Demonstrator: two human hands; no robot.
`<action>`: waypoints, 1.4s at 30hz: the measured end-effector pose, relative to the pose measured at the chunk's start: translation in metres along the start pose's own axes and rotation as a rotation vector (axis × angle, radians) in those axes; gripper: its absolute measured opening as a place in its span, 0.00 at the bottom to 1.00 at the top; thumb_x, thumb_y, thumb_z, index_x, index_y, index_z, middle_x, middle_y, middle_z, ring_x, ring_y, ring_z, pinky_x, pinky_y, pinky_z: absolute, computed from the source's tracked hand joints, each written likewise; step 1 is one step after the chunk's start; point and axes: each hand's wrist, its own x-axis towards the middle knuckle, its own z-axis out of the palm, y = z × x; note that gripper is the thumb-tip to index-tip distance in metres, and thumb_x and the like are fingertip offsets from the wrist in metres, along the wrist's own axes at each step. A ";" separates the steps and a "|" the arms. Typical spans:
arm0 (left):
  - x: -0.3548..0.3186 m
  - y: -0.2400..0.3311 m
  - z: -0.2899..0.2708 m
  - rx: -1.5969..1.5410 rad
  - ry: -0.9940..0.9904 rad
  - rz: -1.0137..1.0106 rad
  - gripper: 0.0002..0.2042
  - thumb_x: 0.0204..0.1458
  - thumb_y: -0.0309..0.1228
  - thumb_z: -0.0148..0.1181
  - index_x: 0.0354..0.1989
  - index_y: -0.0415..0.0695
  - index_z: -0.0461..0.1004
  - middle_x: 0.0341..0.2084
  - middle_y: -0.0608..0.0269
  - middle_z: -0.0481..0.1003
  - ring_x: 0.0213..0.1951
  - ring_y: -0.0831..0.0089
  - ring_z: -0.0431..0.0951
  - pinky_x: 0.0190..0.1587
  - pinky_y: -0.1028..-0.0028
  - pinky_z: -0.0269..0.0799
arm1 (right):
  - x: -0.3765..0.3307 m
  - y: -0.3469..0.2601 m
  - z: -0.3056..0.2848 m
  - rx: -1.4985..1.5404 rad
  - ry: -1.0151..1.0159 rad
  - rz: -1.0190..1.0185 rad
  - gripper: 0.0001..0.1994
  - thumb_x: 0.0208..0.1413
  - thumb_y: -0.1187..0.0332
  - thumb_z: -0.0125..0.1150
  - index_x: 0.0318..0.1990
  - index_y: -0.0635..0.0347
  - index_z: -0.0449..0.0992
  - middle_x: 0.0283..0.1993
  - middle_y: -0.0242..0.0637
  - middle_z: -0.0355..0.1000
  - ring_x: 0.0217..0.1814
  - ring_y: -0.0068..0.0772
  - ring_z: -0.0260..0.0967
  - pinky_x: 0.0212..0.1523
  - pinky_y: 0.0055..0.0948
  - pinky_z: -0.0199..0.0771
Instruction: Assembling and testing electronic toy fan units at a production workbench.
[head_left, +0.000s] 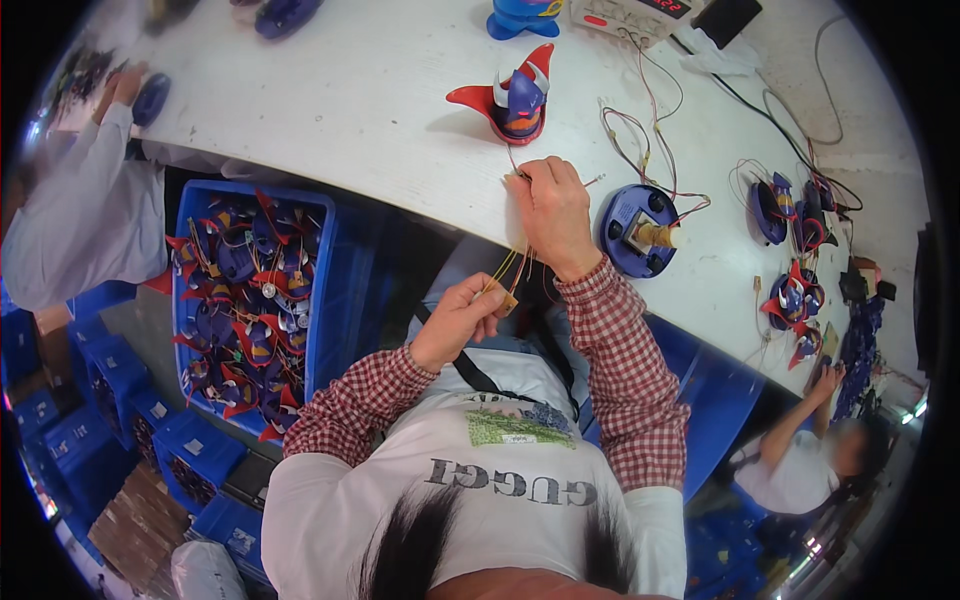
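Observation:
My left hand [462,322] pinches a small tan circuit board [508,303] just off the table's near edge. Thin yellow and red wires [516,263] run up from the board toward my right hand [555,215]. That hand is closed over the table edge, its fingertips pressed on thin wires; their exact ends are hidden. Beyond it stands a purple toy head [522,100] with white horns and red wing-like parts, a wire trailing from it to my fingers. Right of my right hand lies a round blue base [640,232] with a beige piece in its middle and wires attached.
A blue crate [328,270] full of similar toy parts stands left, below the white table [370,130]. At the back are a blue toy part [525,18] and a power supply [640,12]. More wired toys [790,300] lie right. Co-workers sit at both sides.

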 end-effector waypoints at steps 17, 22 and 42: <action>-0.005 0.008 0.004 -0.048 -0.032 0.014 0.06 0.59 0.32 0.52 0.36 0.42 0.69 0.26 0.64 0.74 0.20 0.83 0.69 0.18 0.87 0.60 | -0.061 -0.045 -0.088 0.233 -0.221 0.109 0.17 0.47 0.72 0.65 0.45 0.63 0.72 0.31 0.37 0.66 0.26 0.31 0.62 0.26 0.25 0.65; -0.012 0.009 0.014 -0.160 -0.091 -0.039 0.06 0.60 0.31 0.51 0.37 0.41 0.68 0.29 0.60 0.74 0.22 0.79 0.71 0.21 0.86 0.64 | -0.101 -0.052 -0.069 0.315 -0.271 0.113 0.15 0.48 0.77 0.63 0.45 0.64 0.72 0.32 0.36 0.67 0.23 0.25 0.62 0.22 0.21 0.64; -0.015 0.007 -0.007 -0.211 -0.061 -0.065 0.08 0.57 0.25 0.54 0.44 0.38 0.68 0.35 0.59 0.72 0.31 0.74 0.75 0.31 0.83 0.71 | -0.110 -0.041 -0.068 0.878 -0.144 0.541 0.09 0.51 0.79 0.61 0.40 0.65 0.72 0.29 0.31 0.70 0.25 0.18 0.60 0.24 0.15 0.62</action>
